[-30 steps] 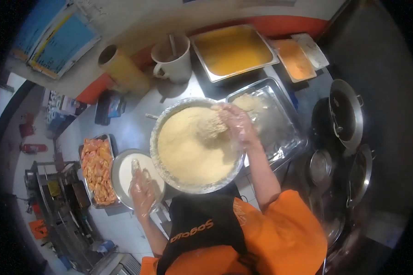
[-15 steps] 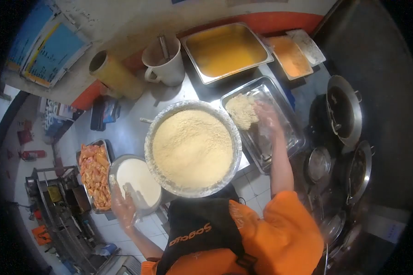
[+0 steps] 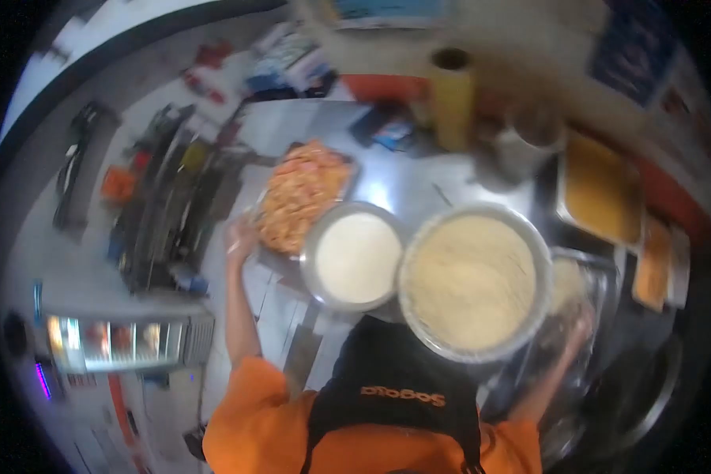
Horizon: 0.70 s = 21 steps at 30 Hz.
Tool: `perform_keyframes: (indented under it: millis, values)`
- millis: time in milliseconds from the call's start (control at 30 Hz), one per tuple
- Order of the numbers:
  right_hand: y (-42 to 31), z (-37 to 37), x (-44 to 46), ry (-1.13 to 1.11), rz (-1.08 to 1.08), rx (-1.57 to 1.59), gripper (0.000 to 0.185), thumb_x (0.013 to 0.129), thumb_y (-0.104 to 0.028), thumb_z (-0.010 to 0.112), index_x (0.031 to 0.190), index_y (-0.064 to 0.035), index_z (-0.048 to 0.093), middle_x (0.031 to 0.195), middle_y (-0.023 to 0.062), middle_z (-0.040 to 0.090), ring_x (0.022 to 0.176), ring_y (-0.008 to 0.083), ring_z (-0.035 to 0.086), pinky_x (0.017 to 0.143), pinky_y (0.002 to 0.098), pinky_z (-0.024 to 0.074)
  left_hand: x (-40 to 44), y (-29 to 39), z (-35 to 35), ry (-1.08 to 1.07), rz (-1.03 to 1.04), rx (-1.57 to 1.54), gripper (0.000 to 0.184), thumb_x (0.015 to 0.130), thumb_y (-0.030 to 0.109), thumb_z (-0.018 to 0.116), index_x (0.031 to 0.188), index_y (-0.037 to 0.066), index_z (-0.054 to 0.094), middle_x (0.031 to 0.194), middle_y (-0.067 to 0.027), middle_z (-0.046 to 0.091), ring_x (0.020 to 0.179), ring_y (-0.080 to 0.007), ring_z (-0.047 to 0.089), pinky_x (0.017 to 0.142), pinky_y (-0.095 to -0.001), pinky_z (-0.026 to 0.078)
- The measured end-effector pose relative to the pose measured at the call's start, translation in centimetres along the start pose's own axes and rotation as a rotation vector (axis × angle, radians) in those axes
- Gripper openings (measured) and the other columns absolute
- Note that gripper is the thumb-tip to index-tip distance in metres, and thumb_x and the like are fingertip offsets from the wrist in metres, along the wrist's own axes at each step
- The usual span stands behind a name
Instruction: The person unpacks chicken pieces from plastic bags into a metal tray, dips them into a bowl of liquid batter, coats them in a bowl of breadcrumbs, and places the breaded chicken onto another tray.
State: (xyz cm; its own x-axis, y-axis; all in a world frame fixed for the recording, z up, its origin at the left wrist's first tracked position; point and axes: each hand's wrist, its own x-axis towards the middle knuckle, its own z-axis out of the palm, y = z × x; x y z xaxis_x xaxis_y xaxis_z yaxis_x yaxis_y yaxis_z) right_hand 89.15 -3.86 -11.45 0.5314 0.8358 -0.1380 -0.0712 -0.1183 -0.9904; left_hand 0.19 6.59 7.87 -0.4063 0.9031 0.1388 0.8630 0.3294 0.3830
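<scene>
My left hand point(image 3: 241, 237) is beside the left edge of a metal tray heaped with raw meat pieces point(image 3: 304, 193); blur hides its fingers and whether it touches the tray. To the right of the meat, a metal bowl holds white liquid point(image 3: 359, 257). A large round pot of pale flour or crumbs point(image 3: 474, 283) stands in the middle. Over a shallow metal tray point(image 3: 602, 304) right of the pot is my right hand point(image 3: 578, 325), its fingers smeared by motion. Close to it lies a pale coated heap point(image 3: 567, 286) in that tray.
Behind the pot stand a white jug point(image 3: 525, 146), a yellow cylinder point(image 3: 452, 99) and a deep pan of yellow liquid point(image 3: 600, 189). A container of orange powder point(image 3: 652, 265) is at the right. Dark pans sit at lower right; a lit display cabinet point(image 3: 126, 340) is at left.
The view has swung left. My left hand has moved from over the white liquid to the far side of the meat tray. My right hand remains at the shallow tray.
</scene>
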Motion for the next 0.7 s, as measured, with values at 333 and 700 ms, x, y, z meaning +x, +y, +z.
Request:
perform_keyframes:
  millis: [333,700]
  values:
    - [-17.2,6.8,-6.2,0.181,-0.315,-0.897,0.032,0.101,-0.015,0.058,0.125,0.0038,0.068,0.116,0.0164,0.073,0.106,0.027,0.068,0.094,0.0364,0.0496,0.1,0.9,6.0,0.011,-0.053,0.023,0.038,0.084,0.03,0.063,0.119,0.016,0.073,0.103,-0.0199,0.073,0.1,-0.037,0.07,0.087,-0.0463,0.053]
    - [-20.2,12.0,-7.2,-0.004,-0.407,-0.344,0.025,0.1,-0.004,0.058,0.12,0.0068,0.069,0.109,0.0109,0.072,0.098,0.0174,0.064,0.09,0.0312,0.0499,2.1,-2.2,9.1,-0.162,-0.308,-0.527,0.027,0.099,0.034,0.066,0.103,0.007,0.071,0.088,0.0014,0.07,0.08,-0.0143,0.065,0.062,-0.0326,0.055]
